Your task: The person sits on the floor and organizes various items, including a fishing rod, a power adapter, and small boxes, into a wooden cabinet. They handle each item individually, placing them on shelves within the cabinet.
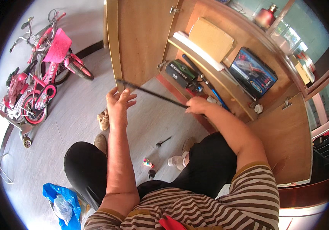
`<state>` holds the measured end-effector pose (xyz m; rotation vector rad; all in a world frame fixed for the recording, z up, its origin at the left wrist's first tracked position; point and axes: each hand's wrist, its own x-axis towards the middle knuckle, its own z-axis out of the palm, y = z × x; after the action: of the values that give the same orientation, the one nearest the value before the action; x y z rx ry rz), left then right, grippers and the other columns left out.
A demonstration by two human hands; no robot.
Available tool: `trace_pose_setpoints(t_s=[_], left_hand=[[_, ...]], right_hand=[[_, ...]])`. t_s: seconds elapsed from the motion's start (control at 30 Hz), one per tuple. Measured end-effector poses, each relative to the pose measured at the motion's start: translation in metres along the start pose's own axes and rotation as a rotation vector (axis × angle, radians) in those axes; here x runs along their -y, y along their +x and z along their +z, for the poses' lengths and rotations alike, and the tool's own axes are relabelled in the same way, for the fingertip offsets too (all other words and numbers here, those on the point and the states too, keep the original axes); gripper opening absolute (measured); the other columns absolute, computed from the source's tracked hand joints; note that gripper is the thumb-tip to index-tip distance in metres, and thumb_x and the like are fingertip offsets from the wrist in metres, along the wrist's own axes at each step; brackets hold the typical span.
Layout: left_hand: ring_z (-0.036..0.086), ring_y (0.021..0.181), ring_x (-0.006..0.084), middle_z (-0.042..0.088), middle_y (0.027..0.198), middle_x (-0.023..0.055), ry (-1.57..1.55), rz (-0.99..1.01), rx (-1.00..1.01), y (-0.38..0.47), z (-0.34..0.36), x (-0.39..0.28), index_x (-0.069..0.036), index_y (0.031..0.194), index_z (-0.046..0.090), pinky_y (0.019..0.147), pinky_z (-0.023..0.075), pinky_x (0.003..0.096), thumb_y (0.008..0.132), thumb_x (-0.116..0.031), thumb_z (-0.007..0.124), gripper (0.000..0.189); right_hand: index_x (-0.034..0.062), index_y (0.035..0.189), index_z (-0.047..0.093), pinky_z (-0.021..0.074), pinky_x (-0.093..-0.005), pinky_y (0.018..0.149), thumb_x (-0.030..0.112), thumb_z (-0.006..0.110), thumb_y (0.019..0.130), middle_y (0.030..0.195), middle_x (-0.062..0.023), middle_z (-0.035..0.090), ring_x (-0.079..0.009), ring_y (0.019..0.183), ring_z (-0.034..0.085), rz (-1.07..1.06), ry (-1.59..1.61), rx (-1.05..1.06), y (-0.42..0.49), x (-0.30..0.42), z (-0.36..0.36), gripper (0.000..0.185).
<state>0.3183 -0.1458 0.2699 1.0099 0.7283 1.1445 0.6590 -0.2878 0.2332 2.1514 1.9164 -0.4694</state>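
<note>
My right hand [198,105] grips one end of a thin black rod [153,93], which slants up and leftward across the view. My left hand [119,104] is raised just below the rod's far end, palm up and fingers apart, with nothing in it. Beyond the rod stands an opened wooden cabinet. On its lower level are a dark box [180,73] bearing writing and a blue-and-black fishing rod [210,84] with a reel. A cardboard piece [211,38] and a dark case [252,72] with a printed picture rest on the shelf [224,89] above.
Cabinet doors stand open at left [141,37] and right [285,138]. Pink children's bicycles [52,69] lean by the wall. A small dark object with a stem [159,144], a clear plastic container [176,161] and a blue plastic bag [74,198] are on the floor.
</note>
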Motion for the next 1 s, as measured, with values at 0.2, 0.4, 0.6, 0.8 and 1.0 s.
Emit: trace_pose_setpoints(t_s=[0.2,0.4,0.6,0.8,1.0], left_hand=[[0.073,0.098,0.0319,0.06,0.124,0.0269,0.113,-0.133,0.092,0.008,-0.003,0.03,0.012,0.151,0.026,0.08,0.0613,0.0399,0.096,-0.022,0.07,0.078],[0.073,0.097,0.0298,0.064,0.12,0.0227,0.183,-0.197,0.159,0.018,0.007,0.056,0.011,0.149,0.031,0.079,0.0601,0.0399,0.096,-0.021,0.069,0.073],[0.074,0.09,0.0243,0.069,0.109,0.0185,0.249,-0.225,0.156,0.026,0.014,0.086,0.01,0.143,0.041,0.073,0.0594,0.0344,0.095,-0.019,0.069,0.063],[0.073,0.093,0.0254,0.068,0.116,0.0191,0.387,-0.264,0.325,0.035,0.02,0.126,0.009,0.144,0.045,0.074,0.0594,0.0361,0.096,-0.024,0.07,0.063],[0.073,0.095,0.0253,0.069,0.115,0.0209,0.448,-0.342,0.398,0.026,0.044,0.145,0.01,0.145,0.047,0.071,0.0602,0.0353,0.099,-0.025,0.069,0.062]], right_hand=[[-0.0102,0.113,0.067,0.0599,-0.0499,0.077,0.029,0.068,0.096,0.092,-0.0265,0.075,-0.0357,0.084,0.077,0.537,0.261,0.399,-0.016,-0.041,0.013,0.042],[-0.0144,0.135,0.049,0.0619,-0.0492,0.073,0.018,0.062,0.101,0.102,-0.0318,0.073,-0.0416,0.087,0.076,0.799,0.424,0.459,-0.045,-0.105,0.038,0.049],[-0.01,0.126,0.057,0.0614,-0.0472,0.07,0.016,0.063,0.099,0.098,-0.0279,0.073,-0.0359,0.082,0.077,0.738,0.371,0.352,-0.028,-0.108,0.062,0.038],[-0.0021,0.108,0.067,0.0538,-0.0541,0.087,0.028,0.07,0.092,0.1,-0.0289,0.071,-0.0468,0.097,0.07,0.254,0.023,-0.173,0.002,-0.096,0.081,0.034],[0.0019,0.109,0.06,0.053,-0.0552,0.085,0.03,0.065,0.096,0.102,-0.0241,0.07,-0.0452,0.1,0.068,0.043,0.162,-0.113,0.038,-0.014,0.068,0.031]])
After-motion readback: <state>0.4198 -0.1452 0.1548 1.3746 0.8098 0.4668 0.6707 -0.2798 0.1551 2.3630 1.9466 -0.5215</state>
